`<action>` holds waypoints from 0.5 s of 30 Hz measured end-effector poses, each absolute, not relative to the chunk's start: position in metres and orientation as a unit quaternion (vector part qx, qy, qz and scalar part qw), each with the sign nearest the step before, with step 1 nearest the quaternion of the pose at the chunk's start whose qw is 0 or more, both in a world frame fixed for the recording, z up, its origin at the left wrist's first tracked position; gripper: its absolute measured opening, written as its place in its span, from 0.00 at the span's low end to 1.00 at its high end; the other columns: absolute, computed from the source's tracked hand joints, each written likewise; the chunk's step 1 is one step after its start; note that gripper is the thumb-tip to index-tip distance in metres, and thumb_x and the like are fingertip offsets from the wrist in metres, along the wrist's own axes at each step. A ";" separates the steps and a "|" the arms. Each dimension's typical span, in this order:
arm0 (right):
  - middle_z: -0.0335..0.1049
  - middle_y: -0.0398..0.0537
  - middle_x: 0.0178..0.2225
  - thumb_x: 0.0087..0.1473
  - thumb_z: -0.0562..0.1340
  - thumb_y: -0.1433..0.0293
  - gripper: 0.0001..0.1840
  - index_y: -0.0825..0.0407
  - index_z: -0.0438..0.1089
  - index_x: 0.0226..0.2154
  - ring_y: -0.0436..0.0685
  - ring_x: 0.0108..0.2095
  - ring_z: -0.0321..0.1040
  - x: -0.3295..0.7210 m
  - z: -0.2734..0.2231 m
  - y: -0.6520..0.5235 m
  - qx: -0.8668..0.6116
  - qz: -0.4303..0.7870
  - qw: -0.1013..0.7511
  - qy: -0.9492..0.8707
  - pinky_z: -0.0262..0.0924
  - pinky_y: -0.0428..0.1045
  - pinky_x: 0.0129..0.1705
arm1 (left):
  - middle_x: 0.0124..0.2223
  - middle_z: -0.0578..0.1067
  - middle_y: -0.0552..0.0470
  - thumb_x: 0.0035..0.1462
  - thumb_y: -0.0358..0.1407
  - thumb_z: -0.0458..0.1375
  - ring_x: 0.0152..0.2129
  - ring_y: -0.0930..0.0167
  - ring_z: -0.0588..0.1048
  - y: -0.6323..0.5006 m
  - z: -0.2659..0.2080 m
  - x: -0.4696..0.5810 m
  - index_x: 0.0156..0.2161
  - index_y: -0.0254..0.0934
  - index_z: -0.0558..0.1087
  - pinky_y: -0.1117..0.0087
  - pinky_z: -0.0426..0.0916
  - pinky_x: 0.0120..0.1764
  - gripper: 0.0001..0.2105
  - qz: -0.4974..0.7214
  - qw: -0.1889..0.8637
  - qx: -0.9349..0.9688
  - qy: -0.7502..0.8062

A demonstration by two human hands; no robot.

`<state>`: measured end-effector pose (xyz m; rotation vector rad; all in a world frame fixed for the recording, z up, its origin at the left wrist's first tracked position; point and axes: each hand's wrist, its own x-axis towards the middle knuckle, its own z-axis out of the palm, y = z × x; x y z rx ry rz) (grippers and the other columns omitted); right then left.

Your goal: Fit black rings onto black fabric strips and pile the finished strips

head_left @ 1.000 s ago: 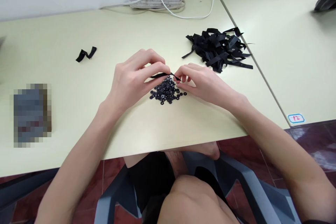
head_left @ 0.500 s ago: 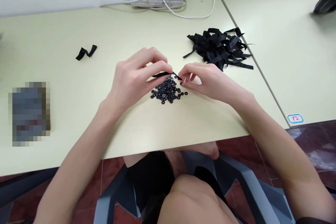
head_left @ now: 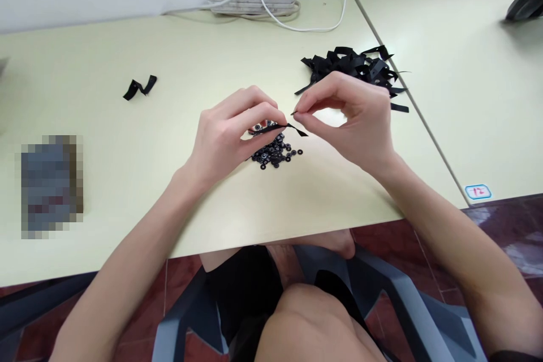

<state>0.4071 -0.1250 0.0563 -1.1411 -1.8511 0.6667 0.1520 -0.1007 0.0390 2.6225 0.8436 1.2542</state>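
My left hand (head_left: 237, 124) pinches a black fabric strip (head_left: 299, 130) between thumb and fingers, and one end of the strip sticks out to the right. Facing it, my right hand (head_left: 345, 116) is closed in a pinch on a small dark disc (head_left: 293, 113), seen edge-on and raised just above the strip's end. A pile of small black discs (head_left: 271, 154) with holes in them, like snap buttons, lies below the left fingers, which partly cover it. Behind the right hand is a heap of black fabric strips (head_left: 348, 62).
Two folded black strips (head_left: 139, 87) lie apart at the left. A power strip (head_left: 250, 0) with plugs and a white cable (head_left: 305, 28) sits against the wall. A pixelated block (head_left: 51, 186) is at the far left, a number label (head_left: 478, 192) at the right edge.
My right hand has lifted up from beside the disc pile, a small disc at its fingertips. My left hand has shifted slightly right and down with the strip.
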 end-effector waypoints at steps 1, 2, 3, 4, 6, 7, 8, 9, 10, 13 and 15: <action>0.83 0.50 0.48 0.70 0.70 0.55 0.06 0.36 0.82 0.42 0.71 0.52 0.79 0.406 0.056 -0.126 -0.457 0.267 0.408 -0.744 0.81 0.71 0.56 | 0.45 0.83 0.49 0.75 0.37 0.67 0.39 0.66 0.84 -0.101 0.039 0.153 0.47 0.45 0.82 0.64 0.82 0.37 0.02 0.415 0.063 0.863 0.283; 0.83 0.51 0.48 0.70 0.70 0.55 0.06 0.35 0.82 0.42 0.71 0.53 0.78 0.406 0.056 -0.128 -0.457 0.266 0.399 -0.749 0.81 0.72 0.56 | 0.45 0.83 0.49 0.75 0.37 0.67 0.39 0.66 0.84 -0.102 0.039 0.154 0.47 0.45 0.82 0.64 0.82 0.37 0.02 0.416 0.067 0.861 0.286; 0.83 0.51 0.48 0.70 0.69 0.55 0.06 0.35 0.82 0.42 0.71 0.54 0.78 0.406 0.056 -0.128 -0.454 0.264 0.394 -0.754 0.81 0.71 0.56 | 0.45 0.83 0.49 0.75 0.38 0.67 0.38 0.66 0.84 -0.102 0.039 0.154 0.47 0.45 0.82 0.64 0.82 0.37 0.02 0.418 0.069 0.859 0.289; 0.83 0.51 0.48 0.71 0.69 0.56 0.06 0.36 0.82 0.42 0.71 0.54 0.78 0.406 0.056 -0.129 -0.446 0.263 0.396 -0.758 0.81 0.71 0.56 | 0.45 0.83 0.49 0.75 0.38 0.67 0.38 0.66 0.84 -0.103 0.040 0.154 0.47 0.44 0.82 0.65 0.83 0.36 0.02 0.420 0.071 0.857 0.290; 0.83 0.51 0.48 0.73 0.68 0.60 0.07 0.39 0.82 0.42 0.68 0.52 0.80 0.405 0.056 -0.129 -0.422 0.261 0.409 -0.766 0.81 0.69 0.57 | 0.45 0.83 0.49 0.75 0.37 0.67 0.37 0.67 0.84 -0.103 0.039 0.155 0.47 0.44 0.82 0.65 0.82 0.36 0.02 0.428 0.072 0.855 0.285; 0.83 0.51 0.47 0.73 0.67 0.62 0.07 0.40 0.82 0.42 0.67 0.51 0.81 0.404 0.056 -0.129 -0.410 0.259 0.417 -0.769 0.82 0.67 0.57 | 0.44 0.83 0.49 0.75 0.36 0.67 0.37 0.68 0.84 -0.103 0.039 0.155 0.47 0.44 0.82 0.66 0.82 0.35 0.02 0.432 0.073 0.853 0.283; 0.84 0.51 0.47 0.73 0.67 0.63 0.07 0.41 0.82 0.42 0.66 0.50 0.81 0.403 0.055 -0.129 -0.401 0.258 0.423 -0.771 0.82 0.66 0.56 | 0.44 0.83 0.49 0.75 0.36 0.67 0.37 0.68 0.83 -0.103 0.039 0.155 0.47 0.43 0.82 0.66 0.82 0.35 0.01 0.437 0.073 0.851 0.282; 0.84 0.50 0.46 0.73 0.66 0.64 0.07 0.42 0.82 0.42 0.65 0.49 0.82 0.402 0.054 -0.128 -0.393 0.254 0.432 -0.771 0.83 0.66 0.56 | 0.44 0.83 0.49 0.74 0.36 0.67 0.37 0.68 0.83 -0.102 0.039 0.155 0.47 0.43 0.82 0.67 0.82 0.34 0.01 0.441 0.073 0.849 0.282; 0.84 0.49 0.45 0.73 0.67 0.65 0.07 0.43 0.82 0.42 0.64 0.48 0.83 0.401 0.052 -0.127 -0.383 0.249 0.445 -0.770 0.84 0.64 0.54 | 0.44 0.83 0.50 0.74 0.36 0.67 0.36 0.68 0.83 -0.102 0.038 0.155 0.47 0.43 0.83 0.67 0.81 0.33 0.01 0.446 0.071 0.846 0.282; 0.84 0.46 0.42 0.71 0.68 0.67 0.04 0.45 0.82 0.42 0.60 0.44 0.83 0.396 0.044 -0.123 -0.333 0.229 0.499 -0.766 0.86 0.60 0.52 | 0.43 0.82 0.51 0.74 0.36 0.68 0.35 0.68 0.83 -0.102 0.038 0.156 0.46 0.44 0.83 0.67 0.81 0.32 0.01 0.465 0.069 0.836 0.281; 0.84 0.44 0.41 0.70 0.70 0.68 0.03 0.45 0.82 0.43 0.58 0.42 0.83 0.394 0.039 -0.121 -0.303 0.218 0.527 -0.763 0.87 0.58 0.50 | 0.42 0.82 0.51 0.73 0.36 0.68 0.35 0.68 0.83 -0.102 0.038 0.156 0.45 0.44 0.83 0.67 0.81 0.31 0.01 0.475 0.074 0.830 0.282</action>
